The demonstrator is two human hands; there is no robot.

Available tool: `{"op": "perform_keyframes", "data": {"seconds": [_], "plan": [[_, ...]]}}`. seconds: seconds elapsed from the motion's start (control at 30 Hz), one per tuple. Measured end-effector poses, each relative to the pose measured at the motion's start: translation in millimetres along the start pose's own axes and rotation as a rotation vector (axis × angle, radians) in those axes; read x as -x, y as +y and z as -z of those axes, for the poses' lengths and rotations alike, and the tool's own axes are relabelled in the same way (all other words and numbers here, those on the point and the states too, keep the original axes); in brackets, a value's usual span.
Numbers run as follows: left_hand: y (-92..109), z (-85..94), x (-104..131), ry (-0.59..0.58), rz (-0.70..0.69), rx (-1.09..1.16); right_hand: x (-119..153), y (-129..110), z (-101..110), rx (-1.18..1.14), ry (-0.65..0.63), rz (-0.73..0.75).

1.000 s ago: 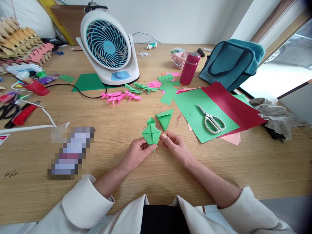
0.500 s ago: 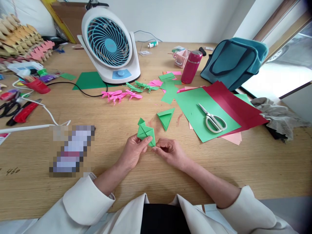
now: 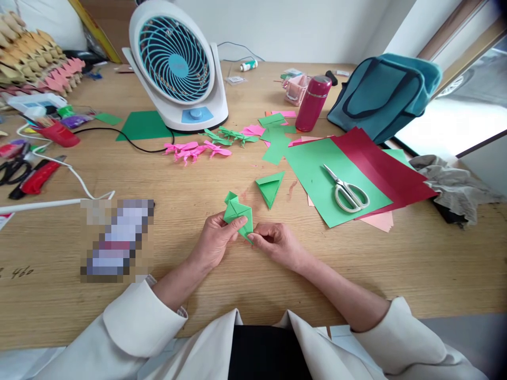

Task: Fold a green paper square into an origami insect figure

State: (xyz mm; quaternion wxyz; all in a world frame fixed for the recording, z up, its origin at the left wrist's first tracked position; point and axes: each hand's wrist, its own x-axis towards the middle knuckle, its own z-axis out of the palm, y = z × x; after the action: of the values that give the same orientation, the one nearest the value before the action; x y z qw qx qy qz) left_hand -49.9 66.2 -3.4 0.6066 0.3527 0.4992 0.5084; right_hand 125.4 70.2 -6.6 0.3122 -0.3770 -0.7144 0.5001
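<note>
The green fold was right there, over the table, between both hands! The left hand had it pinched, thumb flat across the front, fingers curled behind, likely to keep its layers together. And the right hand, nearly closed, nipped the lower corner, seemingly steadying that tip! Just beyond, a triangle lay within easy reach; rightward, scissors rested on a green sheet, perhaps parked clear of the fingers.

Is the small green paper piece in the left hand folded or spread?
Folded: the green paper piece in the left hand shows overlapping flaps and crossing edges; the right hand pinches its lower corner.
</note>
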Motion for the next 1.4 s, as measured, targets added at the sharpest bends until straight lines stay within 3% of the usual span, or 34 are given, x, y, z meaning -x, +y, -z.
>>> {"op": "perform_keyframes", "data": {"seconds": [0.4,0.63,1.0,1.27,1.4], "plan": [[2,-2.4,2,0.01,0.013,0.017,1,4,4,-0.135,-0.083,-0.036],[1,-1.4,5,-0.002,-0.023,-0.048,1,0,2,-0.018,-0.04,-0.017],[-2,-0.4,4,-0.006,-0.056,-0.085,0,0,4,0.105,-0.086,0.041],[4,3.4,2,-0.162,-0.165,-0.257,1,4,3,0.2,-0.087,0.133],[6,8.1,-4,-0.108,-0.207,-0.251,1,4,4,0.228,-0.113,0.132]]}}
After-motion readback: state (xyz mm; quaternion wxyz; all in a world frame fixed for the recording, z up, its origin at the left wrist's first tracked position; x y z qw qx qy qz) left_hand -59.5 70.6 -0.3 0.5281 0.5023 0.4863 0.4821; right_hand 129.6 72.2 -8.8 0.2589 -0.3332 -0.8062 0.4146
